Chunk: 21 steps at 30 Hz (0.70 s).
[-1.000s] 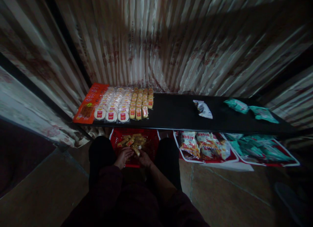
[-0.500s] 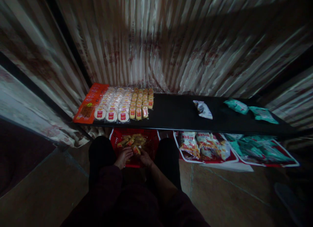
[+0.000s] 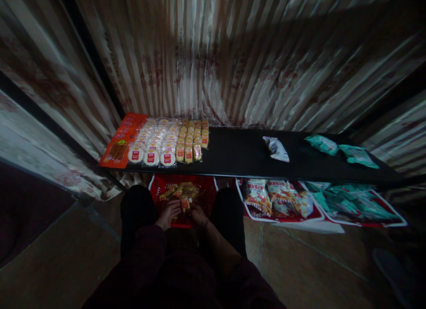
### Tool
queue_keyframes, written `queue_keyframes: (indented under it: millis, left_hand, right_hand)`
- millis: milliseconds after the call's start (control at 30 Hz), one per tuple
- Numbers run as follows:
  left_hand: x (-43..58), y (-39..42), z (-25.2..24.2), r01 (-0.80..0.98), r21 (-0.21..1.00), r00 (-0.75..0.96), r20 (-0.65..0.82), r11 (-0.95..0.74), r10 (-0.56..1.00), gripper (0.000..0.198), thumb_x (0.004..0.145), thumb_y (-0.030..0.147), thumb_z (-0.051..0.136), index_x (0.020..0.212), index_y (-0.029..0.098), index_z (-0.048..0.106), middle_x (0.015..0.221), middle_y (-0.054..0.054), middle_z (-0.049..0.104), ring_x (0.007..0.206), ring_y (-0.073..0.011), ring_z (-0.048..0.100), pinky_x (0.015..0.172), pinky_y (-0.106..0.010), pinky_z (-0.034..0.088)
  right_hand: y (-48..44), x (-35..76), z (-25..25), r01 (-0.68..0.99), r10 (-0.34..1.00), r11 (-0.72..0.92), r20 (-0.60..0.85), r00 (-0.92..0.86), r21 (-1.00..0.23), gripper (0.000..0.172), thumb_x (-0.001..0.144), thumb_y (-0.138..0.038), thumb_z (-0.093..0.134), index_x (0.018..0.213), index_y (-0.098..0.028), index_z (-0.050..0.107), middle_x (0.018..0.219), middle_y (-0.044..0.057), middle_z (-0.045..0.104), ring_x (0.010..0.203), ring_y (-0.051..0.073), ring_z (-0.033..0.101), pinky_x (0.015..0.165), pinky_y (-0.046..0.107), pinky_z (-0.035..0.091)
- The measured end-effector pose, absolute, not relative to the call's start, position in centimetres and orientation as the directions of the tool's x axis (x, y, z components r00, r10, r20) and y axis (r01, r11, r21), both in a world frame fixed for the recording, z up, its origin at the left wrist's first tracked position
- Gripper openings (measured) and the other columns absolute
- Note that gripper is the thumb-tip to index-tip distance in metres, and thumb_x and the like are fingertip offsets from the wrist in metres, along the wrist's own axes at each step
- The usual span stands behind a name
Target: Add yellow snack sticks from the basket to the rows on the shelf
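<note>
Between my knees is a red basket (image 3: 210, 189) with several small golden wrapped snack packets (image 3: 186, 189) in it. My left hand (image 3: 168, 213) and my right hand (image 3: 199, 215) are over its near part, fingers curled in around one wrapped snack packet (image 3: 185, 204) with a red and yellow label. That packet stands nearly upright between the fingertips. The dim light partly hides how each finger grips it. Matching golden packets (image 3: 188, 153) lie in rows on the black shelf (image 3: 236, 151) above, beside rows of round white wrapped crackers (image 3: 152, 157).
An orange snack bag (image 3: 117, 144) lies at the shelf's left end. Farther right lie a white packet (image 3: 278, 150) and two teal packets (image 3: 322, 144). Below stand one basket of white-and-orange bags (image 3: 258, 196) and another of teal bags (image 3: 349, 204). A striped curtain (image 3: 206, 56) hangs behind.
The packet between my hands has turned from a slant to nearly upright, its label now facing me. My hands have barely shifted, and the goods on the shelf look the same.
</note>
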State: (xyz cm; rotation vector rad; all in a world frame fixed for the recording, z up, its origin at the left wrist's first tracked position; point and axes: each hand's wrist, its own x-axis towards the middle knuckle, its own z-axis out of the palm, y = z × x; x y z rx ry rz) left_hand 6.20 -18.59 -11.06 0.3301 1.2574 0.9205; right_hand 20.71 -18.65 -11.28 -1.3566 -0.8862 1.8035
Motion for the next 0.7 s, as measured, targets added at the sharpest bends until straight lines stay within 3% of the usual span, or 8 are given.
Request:
queue_keyframes:
  millis: [167, 333, 533, 700]
  left_hand:
    - [6.2, -18.6, -11.2, -0.392, 0.683, 0.043, -0.656, 0.617, 0.754, 0.019, 0.073, 0.019, 0.06, 0.092, 0.015, 0.064, 0.104, -0.012, 0.067, 0.091, -0.0183, 0.065, 0.088, -0.032, 0.048]
    - [6.2, -18.7, -10.6, -0.351, 0.707, 0.025, -0.649, 0.614, 0.761, 0.023, 0.071, 0.024, 0.063, 0.092, 0.015, 0.065, 0.102, -0.012, 0.068, 0.093, -0.019, 0.064, 0.082, -0.029, 0.048]
    - [6.6, -18.7, -9.9, -0.318, 0.735, 0.024, -0.625, 0.599, 0.78, 0.026, 0.067, 0.025, 0.064, 0.09, 0.015, 0.066, 0.092, -0.01, 0.07, 0.087, -0.0187, 0.064, 0.076, -0.027, 0.048]
    - [6.9, -18.6, -9.3, -0.301, 0.766, -0.003, -0.596, 0.567, 0.803, 0.027, 0.064, 0.027, 0.067, 0.087, 0.014, 0.068, 0.092, -0.011, 0.07, 0.084, -0.0191, 0.065, 0.076, -0.029, 0.047]
  right_hand:
    - [-18.5, 20.8, -10.9, -0.15, 0.808, -0.588, -0.569, -0.151, -0.795, 0.028, 0.052, -0.028, 0.069, 0.077, -0.016, 0.066, 0.064, -0.001, 0.065, 0.063, 0.016, 0.06, 0.068, 0.031, 0.048]
    - [-18.5, 20.9, -10.6, -0.186, 0.826, -0.561, -0.528, -0.2, -0.807, 0.032, 0.05, -0.03, 0.074, 0.078, -0.017, 0.066, 0.07, 0.001, 0.068, 0.07, 0.018, 0.063, 0.074, 0.032, 0.049]
    - [-18.4, 20.8, -10.7, -0.243, 0.837, -0.546, -0.512, -0.191, -0.802, 0.036, 0.048, -0.031, 0.075, 0.079, -0.015, 0.066, 0.071, 0.003, 0.069, 0.069, 0.018, 0.063, 0.073, 0.032, 0.048]
    - [-18.3, 21.0, -10.4, -0.186, 0.83, -0.556, -0.53, -0.175, -0.81, 0.034, 0.051, -0.027, 0.069, 0.083, -0.016, 0.067, 0.071, 0.001, 0.069, 0.065, 0.016, 0.061, 0.067, 0.029, 0.047]
